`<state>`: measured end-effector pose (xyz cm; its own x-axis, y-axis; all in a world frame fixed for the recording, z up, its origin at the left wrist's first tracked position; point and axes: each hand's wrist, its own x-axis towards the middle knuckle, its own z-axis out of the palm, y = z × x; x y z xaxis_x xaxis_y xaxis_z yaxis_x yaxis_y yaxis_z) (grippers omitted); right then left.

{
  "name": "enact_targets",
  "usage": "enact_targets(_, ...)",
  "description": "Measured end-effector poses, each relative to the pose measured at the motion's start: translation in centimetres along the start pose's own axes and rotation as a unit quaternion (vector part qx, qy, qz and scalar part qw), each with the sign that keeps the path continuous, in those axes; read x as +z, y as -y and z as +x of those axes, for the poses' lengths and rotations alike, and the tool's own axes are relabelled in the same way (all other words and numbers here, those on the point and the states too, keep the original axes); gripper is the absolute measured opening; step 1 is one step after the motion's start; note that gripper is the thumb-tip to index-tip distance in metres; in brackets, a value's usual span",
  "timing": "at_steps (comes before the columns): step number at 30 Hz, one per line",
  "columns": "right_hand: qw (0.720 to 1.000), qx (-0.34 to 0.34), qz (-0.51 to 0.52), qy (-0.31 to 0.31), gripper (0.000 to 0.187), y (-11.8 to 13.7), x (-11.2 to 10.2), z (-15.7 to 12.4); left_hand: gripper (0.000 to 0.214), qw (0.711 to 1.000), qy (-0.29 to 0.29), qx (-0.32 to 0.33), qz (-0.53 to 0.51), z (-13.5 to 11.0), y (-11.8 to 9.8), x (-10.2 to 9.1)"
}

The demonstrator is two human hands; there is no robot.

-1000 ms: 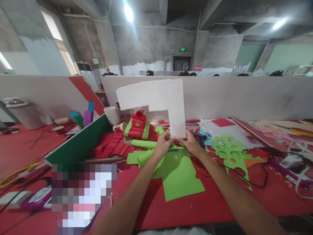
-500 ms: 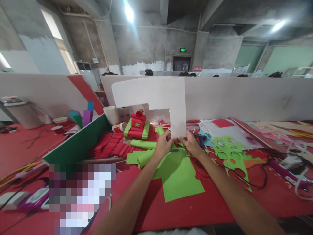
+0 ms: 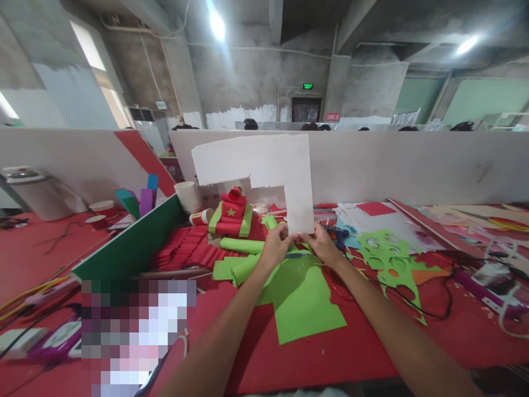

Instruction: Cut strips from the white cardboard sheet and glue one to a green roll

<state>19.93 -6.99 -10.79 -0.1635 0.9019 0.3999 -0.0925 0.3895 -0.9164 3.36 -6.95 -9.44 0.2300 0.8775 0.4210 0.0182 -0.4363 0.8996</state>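
Both my hands grip the lower end of a white L-shaped piece of paper or board (image 3: 289, 162), held upright above the table. My left hand (image 3: 276, 242) pinches its bottom left corner, and my right hand (image 3: 324, 245) pinches the bottom right corner. The piece's long arm reaches left, with a ragged inner edge. Beneath my hands lie green sheets (image 3: 308, 309), some rolled up, and a blue pen-like stick (image 3: 296, 255). Left of them stands a red and green paper model with a yellow star (image 3: 231, 212).
Stacked red folded paper (image 3: 188, 248) lies beside a green board (image 3: 132, 237) at left. A green sheet with cut-out holes (image 3: 390, 264) and a black cable (image 3: 444, 309) are on the right. A white partition (image 3: 413, 165) rises behind the red table (image 3: 264, 364).
The white piece sits slightly lower and its left arm tilts back a little. Both hands keep the same hold.
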Motion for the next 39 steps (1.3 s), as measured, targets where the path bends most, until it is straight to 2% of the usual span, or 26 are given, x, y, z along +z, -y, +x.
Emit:
enact_targets(13,1.000,0.004,-0.012,-0.010,0.049,-0.5,-0.2,0.2,0.033,0.999,0.013,-0.022,-0.023,-0.4,-1.0,-0.1)
enact_targets(20,0.996,0.042,0.079,0.030,0.051,0.4,0.1,0.0,0.027,0.999,0.000,-0.036,-0.012,-0.5,-0.8,-0.4)
enact_targets(25,0.994,0.059,0.082,0.034,0.052,0.5,0.1,0.1,0.024,0.999,-0.014,-0.046,-0.005,-0.5,-1.0,-0.6)
enact_targets(29,0.997,0.053,0.062,0.017,0.041,0.3,-0.4,0.3,0.026,0.999,-0.025,-0.047,-0.009,-0.3,-1.1,-0.9)
enact_targets(32,0.998,0.043,0.026,-0.027,0.030,0.5,-1.4,0.5,0.026,0.998,-0.046,-0.041,0.002,-0.1,-1.1,-1.4)
enact_targets(35,0.995,0.004,-0.086,-0.057,0.023,0.9,-2.4,0.5,0.028,0.997,-0.063,-0.042,0.009,0.1,-1.1,-1.8)
enact_targets(37,0.976,-0.041,-0.209,-0.035,0.016,1.1,-2.6,0.4,0.029,0.997,-0.071,-0.041,0.008,0.1,-1.2,-1.9)
enact_targets(39,0.941,-0.081,-0.328,0.023,0.008,0.9,-2.3,0.1,0.029,0.997,-0.072,-0.038,0.004,0.1,-1.2,-2.0)
